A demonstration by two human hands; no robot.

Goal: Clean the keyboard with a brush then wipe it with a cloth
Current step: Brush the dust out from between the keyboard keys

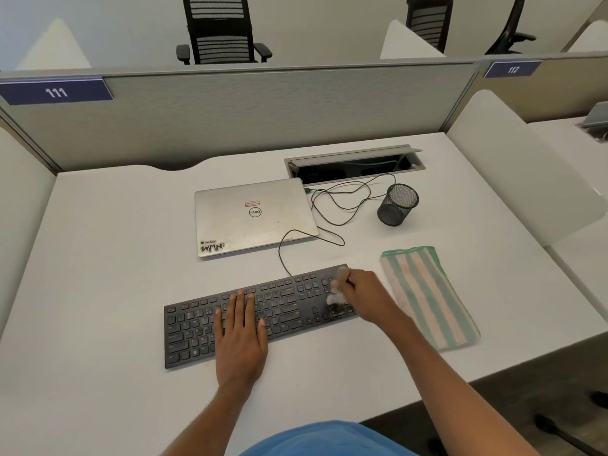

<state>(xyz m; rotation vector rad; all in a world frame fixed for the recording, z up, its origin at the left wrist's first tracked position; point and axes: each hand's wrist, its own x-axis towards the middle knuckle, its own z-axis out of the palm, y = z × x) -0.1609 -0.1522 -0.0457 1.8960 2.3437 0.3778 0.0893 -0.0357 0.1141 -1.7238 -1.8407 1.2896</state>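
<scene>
The right hand (365, 292) grips a small white-bristled brush (339, 291) on the right end of the flat black keyboard (289, 304). The left hand (241, 337) lies flat with straight fingers, steadying its middle. The brushing step looks to be in hand. Next, the right hand likely needs the green-and-peach striped cloth (427, 297) just to its right. Beyond both hands, a closed silver laptop (253, 215) lies on the white desk (115, 258) below a grey partition (263, 120).

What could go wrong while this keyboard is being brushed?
1. The brush in the right hand works at the right end of the keyboard. Dust may be flicked onto the cloth beside it, dirtying it before the wipe.
2. The left hand lies flat on the keys. If the cable feeds the laptop, stray keystrokes might register.
</scene>
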